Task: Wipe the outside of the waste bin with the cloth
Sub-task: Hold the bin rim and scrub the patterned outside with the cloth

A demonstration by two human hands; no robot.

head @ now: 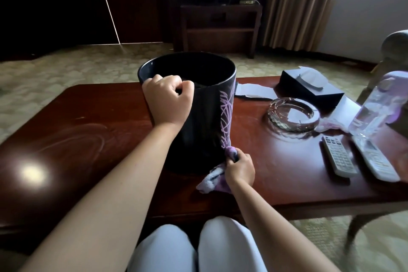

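the black bin (198,117) stood on the table (77,139). the left hand (167,100) gripped its near rim, and the right hand (240,169) pressed a bunched cloth (215,180) against its lower right side.

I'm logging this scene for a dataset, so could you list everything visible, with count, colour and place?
waste bin: one, black with purple scribbles on its right side, upright on the table.
cloth: one, purple and white, at the bin's lower right.
table: one, dark red-brown wood, in front of the person.
glass ashtray: one, clear, right of the bin.
tissue box: one, dark, far right of the table.
remote controls: two, white, right side near the edge.
plastic bottle: one, clear, far right.
TV stand: one, dark wood, beyond the table.
curtain: beige, back right.
left hand: grips the bin's rim.
right hand: holds the cloth against the bin.
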